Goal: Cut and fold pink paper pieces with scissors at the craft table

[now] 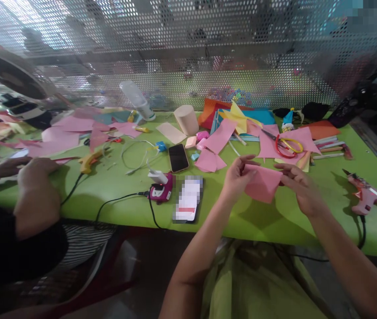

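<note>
A piece of pink paper (263, 184) is held up above the green tabletop, between my two hands. My left hand (238, 177) grips its left edge, the thumb in front and fingers behind. At the right edge, my right hand (299, 184) pinches the paper near its upper corner. Just beyond the hands lie scissors (286, 146) with red and yellow handles, resting on a larger pink sheet (268, 148). A pink glue gun (366, 192) lies to the right of my right hand, with its black cord running off the front edge.
Left of my hands are a blurred-screen phone (188, 199), a dark phone (178, 158) and a purple power adapter (161, 188) with cords. A co-worker's arm (39, 190) rests at far left near a yellow glue gun (90, 161). A perforated metal screen (175, 66) stands behind the table.
</note>
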Tool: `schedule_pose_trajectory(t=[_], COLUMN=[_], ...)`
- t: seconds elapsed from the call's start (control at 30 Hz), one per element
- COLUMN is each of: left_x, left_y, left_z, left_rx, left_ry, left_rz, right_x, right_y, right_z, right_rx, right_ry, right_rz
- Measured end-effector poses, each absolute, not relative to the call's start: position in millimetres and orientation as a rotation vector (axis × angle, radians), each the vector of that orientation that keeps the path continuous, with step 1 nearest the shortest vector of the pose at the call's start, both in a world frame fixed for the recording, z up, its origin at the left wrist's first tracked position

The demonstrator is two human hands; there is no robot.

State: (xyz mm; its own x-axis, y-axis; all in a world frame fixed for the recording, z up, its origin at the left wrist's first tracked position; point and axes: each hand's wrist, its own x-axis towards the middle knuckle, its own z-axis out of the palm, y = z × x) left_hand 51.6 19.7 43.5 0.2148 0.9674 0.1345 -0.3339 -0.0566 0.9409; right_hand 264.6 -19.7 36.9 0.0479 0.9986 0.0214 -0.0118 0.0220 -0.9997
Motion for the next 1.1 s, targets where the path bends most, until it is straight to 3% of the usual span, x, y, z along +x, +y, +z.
schedule_pose_trajectory(t=[0.2, 0.33, 0.83, 1.1], left_x=[55, 66, 67, 69], left_y=[19, 12, 21, 11], left_z=[40, 31, 13, 16], left_rx=[0.946, 0.829, 1.370, 0.867], left_ry=[0.689, 0.698, 0.885, 0.806], left_rz=[1.304, 1.168, 1.246, 1.219], right_x=[263, 257, 252, 242], right_y=[-8, -4, 15, 13], right_z=[31, 25, 35, 17], right_rx=[-1.228, -1.126, -1.078, -1.004], right_ry=[-0.937, -0.820, -0.941, -0.794], right_rz=[1.132, 1.060, 1.021, 0.950])
